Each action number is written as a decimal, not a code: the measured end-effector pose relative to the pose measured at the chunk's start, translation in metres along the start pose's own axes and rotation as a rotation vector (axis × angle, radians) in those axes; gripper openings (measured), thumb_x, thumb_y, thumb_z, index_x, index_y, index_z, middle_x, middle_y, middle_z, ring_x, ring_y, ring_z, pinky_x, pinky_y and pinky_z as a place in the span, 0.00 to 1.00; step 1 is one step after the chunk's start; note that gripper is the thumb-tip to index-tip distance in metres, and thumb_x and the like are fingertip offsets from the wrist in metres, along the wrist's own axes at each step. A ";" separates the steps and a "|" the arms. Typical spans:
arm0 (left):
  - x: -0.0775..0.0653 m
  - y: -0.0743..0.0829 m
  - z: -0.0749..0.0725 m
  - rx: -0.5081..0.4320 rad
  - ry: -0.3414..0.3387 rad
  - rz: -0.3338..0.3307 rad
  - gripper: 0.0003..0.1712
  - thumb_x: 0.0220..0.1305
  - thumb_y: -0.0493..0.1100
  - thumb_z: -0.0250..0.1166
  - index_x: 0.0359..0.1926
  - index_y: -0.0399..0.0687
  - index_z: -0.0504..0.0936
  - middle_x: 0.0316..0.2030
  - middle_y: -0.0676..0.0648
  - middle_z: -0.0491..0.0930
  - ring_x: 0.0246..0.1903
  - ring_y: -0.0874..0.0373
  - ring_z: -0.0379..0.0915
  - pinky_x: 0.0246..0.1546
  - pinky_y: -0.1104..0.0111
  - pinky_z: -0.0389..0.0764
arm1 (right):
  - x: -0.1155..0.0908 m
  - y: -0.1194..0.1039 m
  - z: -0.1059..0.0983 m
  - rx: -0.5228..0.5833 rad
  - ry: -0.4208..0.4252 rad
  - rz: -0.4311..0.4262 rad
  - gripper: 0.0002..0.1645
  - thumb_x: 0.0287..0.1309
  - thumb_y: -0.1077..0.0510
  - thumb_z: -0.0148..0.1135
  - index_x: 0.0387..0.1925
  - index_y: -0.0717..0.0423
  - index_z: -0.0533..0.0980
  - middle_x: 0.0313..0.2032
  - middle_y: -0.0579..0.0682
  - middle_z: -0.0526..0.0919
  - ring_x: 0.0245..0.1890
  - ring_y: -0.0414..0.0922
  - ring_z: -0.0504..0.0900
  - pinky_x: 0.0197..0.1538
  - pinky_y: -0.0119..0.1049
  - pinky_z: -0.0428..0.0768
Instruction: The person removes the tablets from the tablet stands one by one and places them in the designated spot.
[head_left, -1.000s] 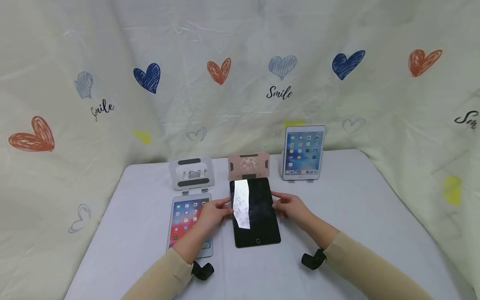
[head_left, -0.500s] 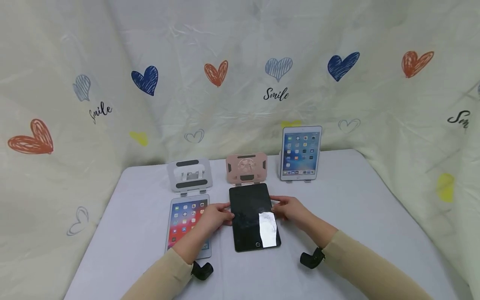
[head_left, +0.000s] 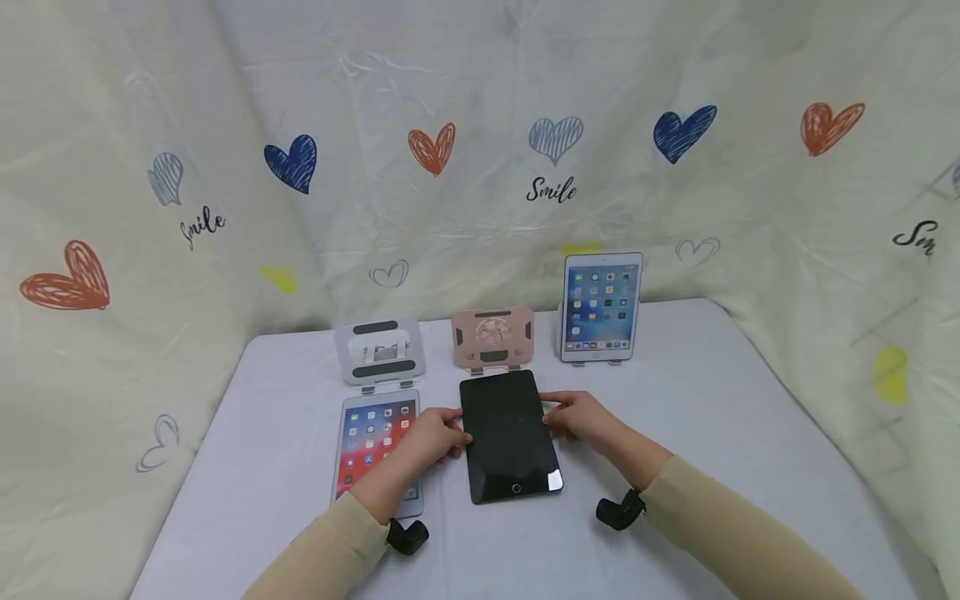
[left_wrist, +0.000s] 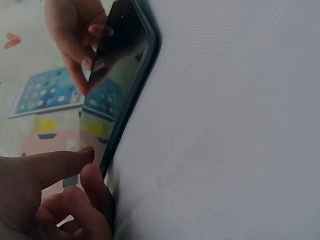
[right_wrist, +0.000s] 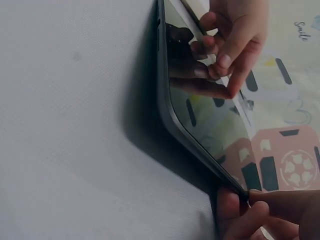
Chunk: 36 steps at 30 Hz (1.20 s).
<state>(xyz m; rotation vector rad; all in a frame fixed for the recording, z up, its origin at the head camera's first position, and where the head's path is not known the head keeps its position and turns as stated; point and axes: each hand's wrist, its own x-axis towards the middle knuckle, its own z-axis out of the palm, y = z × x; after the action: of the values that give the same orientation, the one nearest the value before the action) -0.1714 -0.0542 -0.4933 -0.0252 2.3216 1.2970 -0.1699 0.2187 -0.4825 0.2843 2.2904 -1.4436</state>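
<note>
Being pinched by the left hand (head_left: 437, 433) at nine o'clock and the right hand (head_left: 583, 417) at three, the black tablet (head_left: 510, 437) is presumably evenly balanced.

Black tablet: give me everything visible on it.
The black tablet has rounded corners and a glossy, glass-like face inside a thin dark rim. Its screen is dark and mirror-like, with a bright glare at the lower right corner. A round home button sits at the end nearest the person. It is face up, slightly skewed, over the white table, just before the pink stand. The left hand and right hand grip opposite long edges.
</note>
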 end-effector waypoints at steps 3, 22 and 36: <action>0.000 0.000 -0.002 0.059 -0.009 0.000 0.35 0.58 0.42 0.73 0.67 0.45 0.74 0.22 0.44 0.79 0.19 0.52 0.73 0.21 0.69 0.71 | 0.001 -0.002 -0.001 -0.029 -0.006 0.003 0.29 0.63 0.64 0.61 0.66 0.57 0.72 0.27 0.52 0.84 0.22 0.44 0.77 0.26 0.32 0.74; -0.011 0.004 -0.005 0.145 -0.102 -0.045 0.46 0.56 0.46 0.75 0.74 0.53 0.65 0.21 0.44 0.82 0.18 0.52 0.79 0.28 0.66 0.75 | 0.003 -0.009 -0.002 -0.131 -0.029 -0.016 0.29 0.61 0.67 0.62 0.65 0.61 0.73 0.29 0.54 0.82 0.22 0.45 0.80 0.28 0.35 0.81; -0.007 -0.007 -0.003 0.115 -0.107 -0.003 0.46 0.58 0.46 0.74 0.74 0.53 0.64 0.20 0.44 0.82 0.17 0.53 0.79 0.24 0.67 0.73 | 0.010 -0.002 -0.005 -0.293 -0.022 -0.018 0.32 0.56 0.58 0.72 0.63 0.52 0.76 0.22 0.51 0.77 0.16 0.44 0.70 0.22 0.32 0.69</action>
<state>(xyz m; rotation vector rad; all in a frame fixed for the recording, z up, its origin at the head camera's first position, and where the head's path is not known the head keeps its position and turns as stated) -0.1645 -0.0619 -0.4940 0.0759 2.2989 1.1334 -0.1810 0.2222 -0.4836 0.1586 2.4498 -1.0924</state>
